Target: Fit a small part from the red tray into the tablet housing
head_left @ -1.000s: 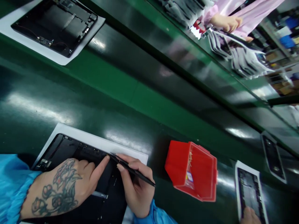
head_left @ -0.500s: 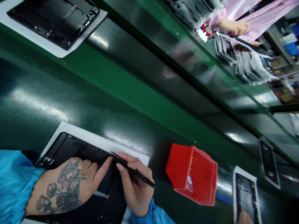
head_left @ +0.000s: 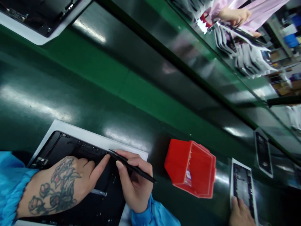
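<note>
A black device housing (head_left: pixel 94 210) with small fittings along its edges lies on a white sheet (head_left: pixel 77 129) in front of me. My left hand (head_left: pixel 63 185), tattooed on the back, rests over the housing with its index finger stretched to the upper edge and the other fingers curled. Black tweezers (head_left: pixel 138 170) are pinched between the thumb and fingers of my right hand (head_left: pixel 137 185). Their tip is beside my left index fingertip at that edge. What is between the tips is too small to tell.
A red bin (head_left: pixel 178 163) stands right of my right hand. Another housing (head_left: pixel 47 15) lies at the upper left. At the lower right a person's hand (head_left: pixel 241 213) touches another device (head_left: pixel 243 185). A pink-sleeved person's hand (head_left: pixel 232 16) is beyond.
The view has shifted slightly, so most things sit a little further left and higher. The other person's hand at the lower right has come further into view over the device there.
</note>
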`<state>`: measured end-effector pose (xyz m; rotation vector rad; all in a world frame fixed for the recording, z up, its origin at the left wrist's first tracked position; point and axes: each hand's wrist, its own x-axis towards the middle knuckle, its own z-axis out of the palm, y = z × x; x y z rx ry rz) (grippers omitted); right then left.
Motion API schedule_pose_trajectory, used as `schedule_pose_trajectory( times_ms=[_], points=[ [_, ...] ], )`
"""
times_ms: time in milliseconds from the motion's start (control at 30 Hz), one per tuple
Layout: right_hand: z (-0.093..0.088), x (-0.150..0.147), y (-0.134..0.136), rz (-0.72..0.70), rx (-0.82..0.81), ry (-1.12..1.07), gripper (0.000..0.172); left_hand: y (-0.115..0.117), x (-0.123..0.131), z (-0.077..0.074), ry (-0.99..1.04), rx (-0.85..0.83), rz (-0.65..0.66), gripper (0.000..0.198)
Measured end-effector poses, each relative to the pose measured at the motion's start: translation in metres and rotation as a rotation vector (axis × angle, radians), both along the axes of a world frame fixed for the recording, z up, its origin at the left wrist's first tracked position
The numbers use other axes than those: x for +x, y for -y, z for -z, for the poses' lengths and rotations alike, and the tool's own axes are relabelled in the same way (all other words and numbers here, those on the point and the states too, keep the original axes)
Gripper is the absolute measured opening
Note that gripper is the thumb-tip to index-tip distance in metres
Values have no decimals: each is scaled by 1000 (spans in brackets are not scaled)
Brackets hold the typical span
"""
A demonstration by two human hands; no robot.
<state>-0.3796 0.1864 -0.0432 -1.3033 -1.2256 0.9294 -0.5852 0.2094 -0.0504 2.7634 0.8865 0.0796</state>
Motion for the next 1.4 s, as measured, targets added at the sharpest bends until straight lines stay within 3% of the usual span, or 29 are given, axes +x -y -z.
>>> schedule_pose_trajectory(
  times_ms=[167, 400, 600, 733, 1100, 1267, 1400],
  points=[
    [0, 1, 2, -23, -8, -8, 48, -8, 3, -4, 44, 118, 40, 52],
    [-2, -1, -1, -51, -24, -43, 49, -10, 3, -1, 116, 106, 18, 48],
    [-6, -1, -3, 86, -103, -58, 37, -12, 2, -3, 86, 104, 85, 56],
    [-5, 0, -3, 89, -123, -25, 33, -14, 4, -3, 160, 129, 27, 49],
    [-5, -2, -4, 60, -147, -21, 29, -12, 4, 7, 255, 105, -8, 53],
    [-9, -3, -11, 41, -203, -198, 24, -15, 4, -3, 156, 95, 24, 47],
    [-9, -2, -18, 167, -171, -418, 20, -8, 8, -6, 89, 105, 0, 57]
  ],
)
